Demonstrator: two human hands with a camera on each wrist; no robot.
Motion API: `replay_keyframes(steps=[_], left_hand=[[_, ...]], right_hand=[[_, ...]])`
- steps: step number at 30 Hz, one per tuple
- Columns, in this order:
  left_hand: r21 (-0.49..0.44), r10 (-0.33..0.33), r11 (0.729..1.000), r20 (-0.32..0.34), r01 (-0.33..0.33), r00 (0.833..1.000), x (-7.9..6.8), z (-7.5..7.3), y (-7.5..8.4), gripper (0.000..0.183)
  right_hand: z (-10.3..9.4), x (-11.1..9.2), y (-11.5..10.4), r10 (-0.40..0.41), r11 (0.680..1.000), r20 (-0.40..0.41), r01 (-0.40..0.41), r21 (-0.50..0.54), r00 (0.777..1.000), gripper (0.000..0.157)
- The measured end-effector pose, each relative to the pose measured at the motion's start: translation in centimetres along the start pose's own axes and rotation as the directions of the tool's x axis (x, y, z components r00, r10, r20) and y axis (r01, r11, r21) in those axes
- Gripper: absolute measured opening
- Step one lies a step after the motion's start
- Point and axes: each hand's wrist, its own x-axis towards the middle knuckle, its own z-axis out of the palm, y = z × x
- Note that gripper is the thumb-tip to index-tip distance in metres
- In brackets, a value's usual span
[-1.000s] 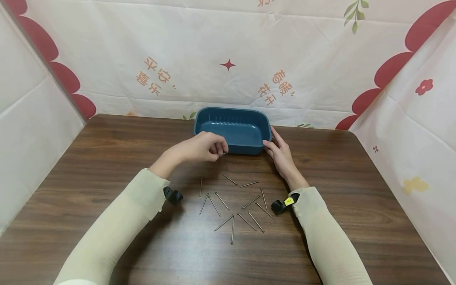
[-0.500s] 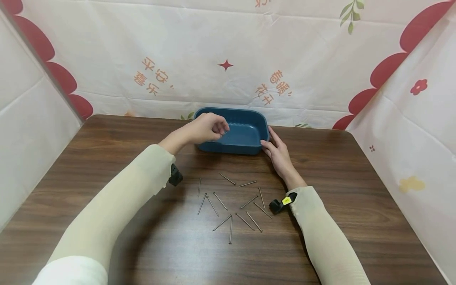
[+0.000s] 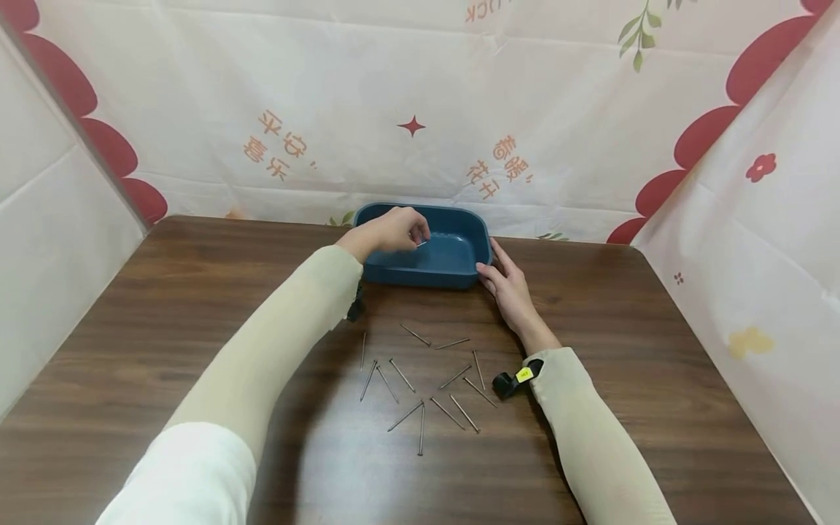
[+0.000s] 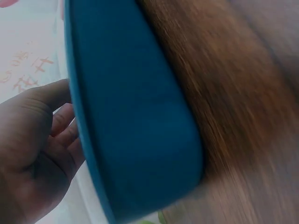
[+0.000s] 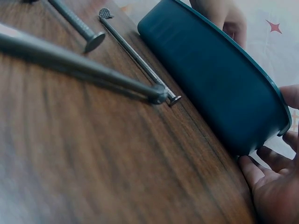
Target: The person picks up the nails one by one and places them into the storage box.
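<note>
A blue plastic bin [image 3: 420, 278] stands at the back of the table. Over its inside is my left hand [image 3: 394, 230], fingers bent, pinching a thin nail [image 3: 421, 243] between thumb and fingertips. In the left wrist view this hand [image 4: 44, 140] shows beyond the bin's rim [image 4: 79, 116], its fingertips hidden. My right hand [image 3: 515, 295] grips the bin's right front corner, thumb at the front and fingers along the side. The right wrist view shows those fingers [image 5: 261, 170] against the bin's end wall.
Several loose steel nails [image 3: 464, 413] lie scattered on the brown wooden table [image 3: 590, 313], between the forearms and in front of the bin. Close to the right wrist camera lie some of these nails [image 5: 135, 56]. A printed white cloth [image 3: 367, 87] hangs right behind the bin.
My left hand has risen from in front of the bin to over its inside, carrying the nail, then shifted a little right. The right hand has kept its hold on the corner.
</note>
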Motion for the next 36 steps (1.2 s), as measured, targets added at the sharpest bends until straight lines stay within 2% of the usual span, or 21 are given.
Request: replay_keyframes(steps=[7,16,25,36], left_hand=[[-0.02,-0.049,0.999,0.028,0.05,0.998,1.8,0.3,-0.5,0.026],[-0.032,-0.087,0.995,0.058,0.089,0.994,2.9,0.1,-0.8,0.025],[-0.019,-0.163,0.986,0.102,0.165,0.981,3.5,1.0,-1.3,0.024],[0.005,-0.168,0.986,0.097,0.168,0.981,4.3,1.6,-1.3,0.025]], right_hand=[[0.0,0.0,0.4,-0.019,0.999,-0.011,0.019,-0.036,1.0,0.066],[-0.1,-0.2,0.2,-0.026,0.998,-0.024,0.025,-0.058,0.999,0.067],[0.2,0.2,0.6,-0.033,0.998,-0.01,0.033,-0.045,0.999,0.066],[-0.1,0.1,0.4,-0.033,0.998,-0.022,0.031,-0.05,0.999,0.066]])
